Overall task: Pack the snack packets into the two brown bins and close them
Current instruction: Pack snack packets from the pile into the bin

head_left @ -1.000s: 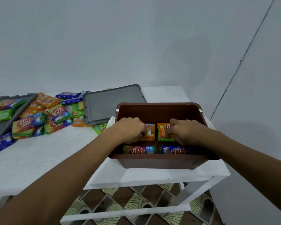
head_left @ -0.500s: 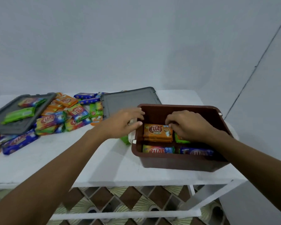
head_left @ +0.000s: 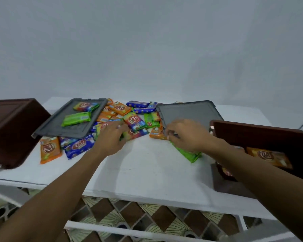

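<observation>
You see glossy plastic-film packets [head_left: 134,121], matt grey plastic lids [head_left: 189,113], smooth brown plastic bins [head_left: 10,130] and a matt white table [head_left: 147,165].

A white surface [head_left: 143,173] spans the scene from left to right, backed on its far side by a plain pale grey wall [head_left: 147,46]. Below its near edge, a white frame rail [head_left: 122,230] crosses a floor [head_left: 101,211] tiled in brown diamonds and pale fan patterns.

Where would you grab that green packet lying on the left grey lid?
I'd pinch the green packet across its narrow width, thumb and fingers on its two long edges, coming straight down from above. It lies flat on the left grey lid with bare lid along both long edges; another packet lies just beyond it.
</observation>
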The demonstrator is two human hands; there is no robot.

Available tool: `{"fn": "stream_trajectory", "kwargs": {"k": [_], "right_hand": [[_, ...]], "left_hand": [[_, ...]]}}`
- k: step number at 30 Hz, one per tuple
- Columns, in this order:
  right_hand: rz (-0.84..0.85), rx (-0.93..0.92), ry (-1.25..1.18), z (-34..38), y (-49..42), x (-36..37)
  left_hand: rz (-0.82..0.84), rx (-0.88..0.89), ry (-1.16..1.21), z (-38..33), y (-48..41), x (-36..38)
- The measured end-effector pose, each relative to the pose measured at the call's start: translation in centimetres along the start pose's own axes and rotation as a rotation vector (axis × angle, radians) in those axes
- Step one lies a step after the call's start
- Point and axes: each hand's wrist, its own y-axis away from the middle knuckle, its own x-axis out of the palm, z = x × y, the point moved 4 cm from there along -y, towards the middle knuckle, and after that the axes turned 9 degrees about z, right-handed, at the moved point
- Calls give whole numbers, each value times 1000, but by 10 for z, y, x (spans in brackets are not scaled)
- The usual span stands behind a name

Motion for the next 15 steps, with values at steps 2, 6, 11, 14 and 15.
{"fn": "stream_trajectory", "kwargs": {"k": [2,6,11,14,15], "right_hand": [[64,29,-5,15,-29,14],[119,100,-19,35,-89,44],[100,322,-11,50,-142,72],[61,448,-58,55,-160,79],[56,475,-61,57,-167,80]], "left_hand": [[28,-127,9,33,-6,0],[128,-255,126,71,-17,7],[82,-222,182,76,-23,0],[44,-179,277,78,-16,-7],[39,-173,324,82,-12,-9]]}}
